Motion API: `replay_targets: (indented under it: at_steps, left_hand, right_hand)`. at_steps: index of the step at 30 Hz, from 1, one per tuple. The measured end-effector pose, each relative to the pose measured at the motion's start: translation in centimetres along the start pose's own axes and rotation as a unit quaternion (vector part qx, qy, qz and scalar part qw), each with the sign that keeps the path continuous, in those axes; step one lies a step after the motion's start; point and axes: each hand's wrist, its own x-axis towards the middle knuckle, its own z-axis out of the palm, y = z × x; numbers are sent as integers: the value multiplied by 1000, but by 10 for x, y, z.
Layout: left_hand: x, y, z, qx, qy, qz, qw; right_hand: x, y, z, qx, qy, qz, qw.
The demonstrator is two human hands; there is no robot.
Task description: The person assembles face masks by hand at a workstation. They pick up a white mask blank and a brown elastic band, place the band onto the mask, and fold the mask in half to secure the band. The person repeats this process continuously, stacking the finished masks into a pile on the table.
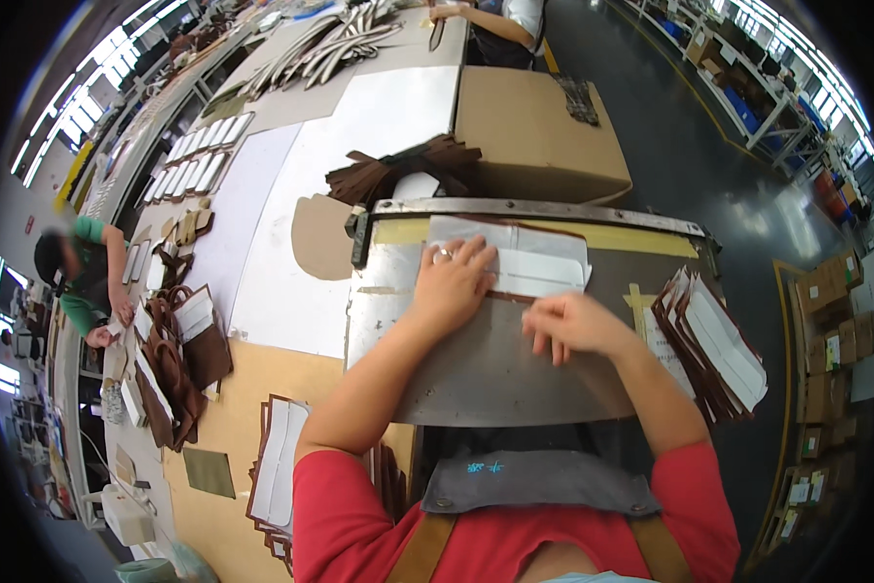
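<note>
Touching the panel (546,270), our left hand (452,287) spreads; four o'clock, our right hand (575,324) curls, grip unclear; six o'clock, blue lettering (486,467).

Okay, I'm squinting around for writing here: the grey apron (563,489) on the person is showing a bit of light-blue lettering (486,467) up near its top edge. Cardboard boxes (821,293) over on the right are wearing little pale labels (833,351), way too tiny to make out. A small red sign (29,224) is showing at far left, also too small.
</note>
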Motion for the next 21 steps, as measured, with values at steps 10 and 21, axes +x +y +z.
replay_targets:
  at_steps: [10,21]
  left_hand:
    - [8,-19,-4,3,-50,-53,997]
    - [12,-5,3,7,-71,-73,995]
  right_hand:
    - [48,48,-42,-411,355,-283,791]
    - [45,58,-47,-485,347,-218,773]
